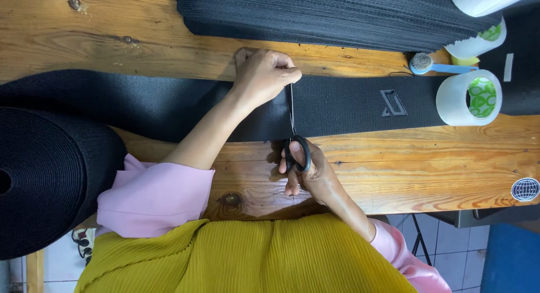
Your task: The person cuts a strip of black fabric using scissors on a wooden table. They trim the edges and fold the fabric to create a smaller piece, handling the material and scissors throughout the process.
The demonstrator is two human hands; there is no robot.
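The right hand (308, 172) is gripping black scissors (295, 141), cutting the black webbing (349, 104); left hand (264, 73) fingers are pinching its edge on the bench (427, 169)

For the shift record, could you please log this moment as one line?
left hand: pins black webbing | right hand: scissors cutting across it | wooden table

Bare left hand (262, 75) and right hand (311, 172), no rings or watch visible. Loose pale pink sleeves (154, 200) pushed up above elbows, either side of mustard-yellow pleated garment (242, 256) covering lap below the sleeves.
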